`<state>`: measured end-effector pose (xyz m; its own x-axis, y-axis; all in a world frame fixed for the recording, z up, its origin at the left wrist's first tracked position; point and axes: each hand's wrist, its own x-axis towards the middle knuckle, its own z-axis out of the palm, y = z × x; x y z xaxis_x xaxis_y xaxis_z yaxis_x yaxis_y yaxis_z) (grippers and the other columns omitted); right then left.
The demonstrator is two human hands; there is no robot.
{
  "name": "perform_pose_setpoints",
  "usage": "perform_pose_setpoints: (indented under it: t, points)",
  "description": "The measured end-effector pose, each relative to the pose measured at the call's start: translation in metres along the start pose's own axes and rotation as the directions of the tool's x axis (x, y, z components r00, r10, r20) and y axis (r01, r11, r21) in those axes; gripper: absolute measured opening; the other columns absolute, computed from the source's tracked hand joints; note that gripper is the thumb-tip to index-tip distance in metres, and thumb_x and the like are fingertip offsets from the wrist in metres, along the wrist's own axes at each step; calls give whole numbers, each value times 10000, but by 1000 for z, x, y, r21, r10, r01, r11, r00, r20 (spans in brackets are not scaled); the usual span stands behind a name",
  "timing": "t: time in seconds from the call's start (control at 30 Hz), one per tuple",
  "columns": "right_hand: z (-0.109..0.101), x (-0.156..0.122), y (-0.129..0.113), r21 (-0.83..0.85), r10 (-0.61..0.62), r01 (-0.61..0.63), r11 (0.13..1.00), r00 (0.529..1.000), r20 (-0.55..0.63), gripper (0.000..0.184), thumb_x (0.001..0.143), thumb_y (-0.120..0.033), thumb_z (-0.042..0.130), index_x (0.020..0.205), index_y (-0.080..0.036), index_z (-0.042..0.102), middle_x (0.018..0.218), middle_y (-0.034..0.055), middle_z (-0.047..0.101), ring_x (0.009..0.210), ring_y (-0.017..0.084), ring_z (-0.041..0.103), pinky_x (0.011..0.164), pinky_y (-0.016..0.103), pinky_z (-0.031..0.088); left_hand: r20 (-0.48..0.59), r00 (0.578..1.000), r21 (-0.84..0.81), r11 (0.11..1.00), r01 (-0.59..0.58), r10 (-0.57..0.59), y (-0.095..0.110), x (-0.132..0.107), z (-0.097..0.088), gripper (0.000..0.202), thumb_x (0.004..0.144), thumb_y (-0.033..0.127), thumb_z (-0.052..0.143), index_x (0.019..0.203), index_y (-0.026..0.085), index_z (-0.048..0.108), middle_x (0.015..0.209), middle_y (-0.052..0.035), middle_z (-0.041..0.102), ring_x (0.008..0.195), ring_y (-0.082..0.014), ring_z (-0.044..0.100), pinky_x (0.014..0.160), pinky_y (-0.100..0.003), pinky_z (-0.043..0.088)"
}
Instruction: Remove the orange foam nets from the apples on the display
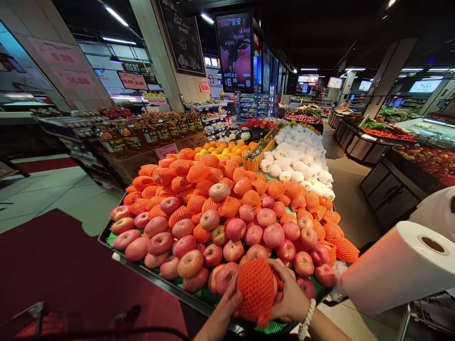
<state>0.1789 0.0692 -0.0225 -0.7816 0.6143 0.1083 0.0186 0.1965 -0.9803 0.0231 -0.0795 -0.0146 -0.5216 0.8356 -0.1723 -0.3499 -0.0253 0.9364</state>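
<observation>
Orange netted fruit (255, 290) is gripped between the left hand (229, 303) and right hand (292, 298), over the near edge of a dark tray (159, 279) holding bare apples (190, 263) in front, orange-netted ones (198, 173) behind.
</observation>
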Motion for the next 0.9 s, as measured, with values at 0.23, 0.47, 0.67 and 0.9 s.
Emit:
perform_pose_setpoints:
  t: [0.23,0.47,0.67,0.9]
  points:
    - [1,-24,-14,-270,-149,120,955,985,-86,914,567,-267,959,1397,-401,602,1293,81,666,1253,400,602,1097,606,492,-48,977,-222,955,194,-210,-14,14,23,693,667,754,789,1036,168,804,1204,-146,761,1352,-415,589,1221,-558,417]
    - [11,-34,22,-223,-166,150,963,985,-54,1178,608,-314,948,1606,-435,333,1661,85,416,1549,429,364,1286,675,254,12,991,201,970,-136,136,7,15,32,799,824,776,625,1327,162,716,1469,-184,618,1534,-415,370,1321,-595,170]
    - [9,-27,25,-82,-102,97,992,993,-54,1245,460,-340,1012,1547,-401,409,1567,123,524,1451,440,503,1216,654,385,201,962,338,908,-248,188,4,0,26,875,863,744,658,1538,198,549,1557,-171,543,1541,-407,368,1313,-570,223]
    - [-1,-18,0,-237,-124,89,967,983,-135,1142,398,-386,1025,1426,-325,533,1409,131,626,1324,430,583,1162,622,437,-163,950,455,875,-166,265,-12,1,30,659,910,775,536,993,197,842,1031,-151,793,1046,-375,726,1065,-513,563]
